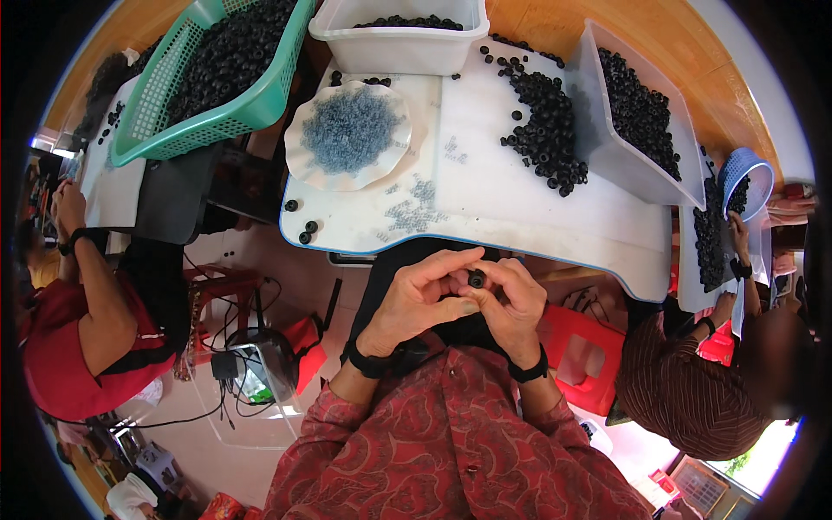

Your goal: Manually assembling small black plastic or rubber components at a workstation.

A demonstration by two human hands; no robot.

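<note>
In front of my chest, just off the table's near edge, both hands meet. My right hand [513, 305] pinches a small black ring-shaped part [476, 278] with a hole in its end, between thumb and fingers. My left hand [422, 297] is curled close against it, thumb and forefinger reaching toward the part; what its fingertips hold is hidden. On the table, a white scalloped plate [299, 165] carries a heap of small clear bluish pieces [349, 130]. A pile of loose black parts [546, 130] lies to the right of it.
Small clear pieces [412, 208] lie scattered on the white table [520, 221]. A white tub [399, 52], a translucent bin [620, 156] and a green basket [221, 121] hold black parts. Two people work at either side, a red-sleeved person [95, 338] at left. A red stool [585, 360] stands at right.
</note>
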